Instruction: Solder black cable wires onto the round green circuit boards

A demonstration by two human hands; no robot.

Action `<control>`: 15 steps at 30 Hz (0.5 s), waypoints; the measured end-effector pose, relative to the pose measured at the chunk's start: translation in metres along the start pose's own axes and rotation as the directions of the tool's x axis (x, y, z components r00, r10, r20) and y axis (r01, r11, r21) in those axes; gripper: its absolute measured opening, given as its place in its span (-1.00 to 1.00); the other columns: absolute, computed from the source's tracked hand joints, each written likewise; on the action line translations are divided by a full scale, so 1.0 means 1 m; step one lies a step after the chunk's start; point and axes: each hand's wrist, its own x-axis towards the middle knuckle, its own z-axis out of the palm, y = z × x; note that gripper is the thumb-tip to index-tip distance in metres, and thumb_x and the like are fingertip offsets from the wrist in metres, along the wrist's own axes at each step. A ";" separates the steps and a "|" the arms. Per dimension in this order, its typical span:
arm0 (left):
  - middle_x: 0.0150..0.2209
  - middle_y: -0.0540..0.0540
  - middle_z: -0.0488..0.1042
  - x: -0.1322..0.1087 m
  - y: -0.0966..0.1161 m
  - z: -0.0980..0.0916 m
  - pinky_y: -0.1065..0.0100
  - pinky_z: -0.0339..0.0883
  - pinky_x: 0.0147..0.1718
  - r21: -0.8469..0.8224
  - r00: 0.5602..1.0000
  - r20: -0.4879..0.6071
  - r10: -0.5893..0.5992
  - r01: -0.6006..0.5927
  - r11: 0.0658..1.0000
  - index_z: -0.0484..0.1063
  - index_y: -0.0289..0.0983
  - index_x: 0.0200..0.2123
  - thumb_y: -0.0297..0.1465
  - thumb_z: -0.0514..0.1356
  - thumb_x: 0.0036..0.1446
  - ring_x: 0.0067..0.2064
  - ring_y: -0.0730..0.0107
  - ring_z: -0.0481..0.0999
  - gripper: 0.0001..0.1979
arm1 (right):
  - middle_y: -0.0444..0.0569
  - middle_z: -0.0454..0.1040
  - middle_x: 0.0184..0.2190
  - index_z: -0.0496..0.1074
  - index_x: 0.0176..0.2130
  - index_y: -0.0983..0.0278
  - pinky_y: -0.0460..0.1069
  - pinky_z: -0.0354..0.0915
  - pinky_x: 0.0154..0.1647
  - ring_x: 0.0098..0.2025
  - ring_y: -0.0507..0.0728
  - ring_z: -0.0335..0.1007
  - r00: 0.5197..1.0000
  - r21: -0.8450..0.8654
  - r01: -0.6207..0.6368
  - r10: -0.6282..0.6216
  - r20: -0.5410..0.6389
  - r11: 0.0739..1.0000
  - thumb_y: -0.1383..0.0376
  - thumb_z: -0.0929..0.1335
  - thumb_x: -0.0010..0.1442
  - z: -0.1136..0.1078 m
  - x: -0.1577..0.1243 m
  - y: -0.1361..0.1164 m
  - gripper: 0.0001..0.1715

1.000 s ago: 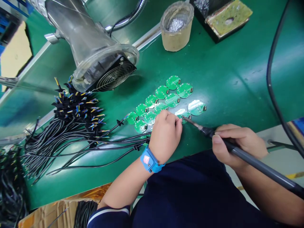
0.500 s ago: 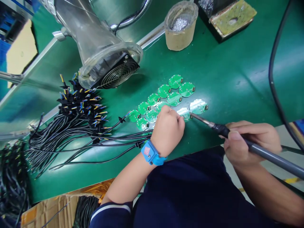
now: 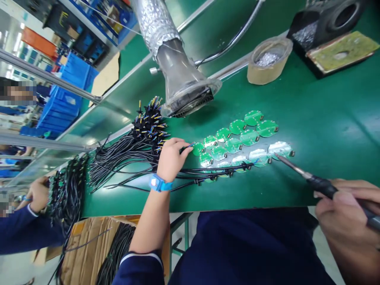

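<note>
My left hand [image 3: 171,160] pinches a black cable [image 3: 183,149] close to its thin coloured wire ends, beside the leftmost round green circuit boards [image 3: 249,137]. In my right hand [image 3: 344,209] is a soldering iron [image 3: 323,186]. Its tip points at the shiny circuit board [image 3: 280,150] at the right end of the nearest row; I cannot tell whether they touch. Several black cables [image 3: 204,171] run past my left wrist, their wire ends lying at boards of that row. Left of my hand lies a large bundle of black cables [image 3: 114,160] with bare coloured ends.
Above the boards hangs a fume extractor [image 3: 184,71]. A tape-roll cup [image 3: 265,73] of solder bits and an iron stand with a yellow sponge [image 3: 341,53] stand behind. At far left, another person's hand [image 3: 40,194] is at a cable bunch [image 3: 67,190]. A cardboard box [image 3: 89,241] stands below.
My left hand has moved left from the boards to a cable end by the leftmost ones. My right hand has drawn the iron's tip from one board to the rightmost. The view has shifted left.
</note>
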 end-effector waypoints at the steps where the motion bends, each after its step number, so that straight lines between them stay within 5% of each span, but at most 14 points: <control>1: -0.31 -0.07 0.51 0.000 -0.004 -0.002 0.23 0.36 -0.15 -0.064 1.000 0.001 0.021 -0.021 0.998 0.51 -0.23 -0.35 -0.36 0.23 0.09 -0.23 0.30 0.49 -0.92 | -0.07 0.33 -0.67 0.32 -0.60 0.19 0.08 0.29 -0.65 -0.62 0.16 0.35 0.999 0.028 0.023 -0.022 -0.032 0.999 0.25 0.39 -0.06 0.002 0.001 -0.003 -0.82; 3: -0.34 -0.04 0.53 0.001 0.005 -0.003 0.30 0.38 -0.22 -0.192 0.995 -0.091 0.027 -0.044 0.980 0.51 -0.23 -0.35 -0.35 0.20 0.13 -0.28 0.37 0.50 -0.90 | -0.07 0.33 -0.65 0.31 -0.61 0.21 0.05 0.26 -0.68 -0.65 0.12 0.32 0.997 0.086 0.044 -0.039 -0.060 0.995 0.28 0.38 -0.05 0.005 0.005 -0.010 -0.82; 6: -0.36 -0.02 0.54 -0.001 0.047 -0.001 0.34 0.38 -0.27 -0.324 0.973 -0.227 0.033 -0.107 0.940 0.52 -0.20 -0.34 -0.36 0.21 0.13 -0.31 0.41 0.49 -0.91 | -0.13 0.30 -0.66 0.30 -0.58 0.21 0.05 0.26 -0.67 -0.69 0.07 0.24 0.992 0.184 0.100 -0.082 -0.099 0.978 0.32 0.37 -0.05 0.004 0.015 -0.014 -0.85; 11: -0.39 -0.05 0.49 -0.003 0.136 0.031 0.36 0.36 -0.28 -0.438 0.976 -0.081 0.202 -0.217 0.873 0.51 -0.24 -0.35 -0.40 0.18 0.16 -0.31 0.42 0.45 -0.90 | -0.18 0.26 -0.69 0.28 -0.56 0.23 0.06 0.25 -0.66 -0.72 0.04 0.15 0.970 0.272 0.203 -0.157 -0.183 0.940 0.38 0.38 -0.11 -0.004 0.027 -0.001 -0.85; 15: -0.44 -0.10 0.40 0.001 0.170 0.061 0.27 0.31 -0.24 -0.325 0.962 -0.002 0.273 -0.259 0.910 0.47 -0.30 -0.43 -0.40 0.12 0.19 -0.32 0.33 0.39 -0.81 | -0.21 0.24 -0.70 0.27 -0.50 0.21 0.03 0.22 -0.67 -0.73 0.03 0.12 0.983 0.307 0.175 -0.147 -0.113 0.935 0.38 0.36 -0.08 -0.007 0.025 0.007 -0.85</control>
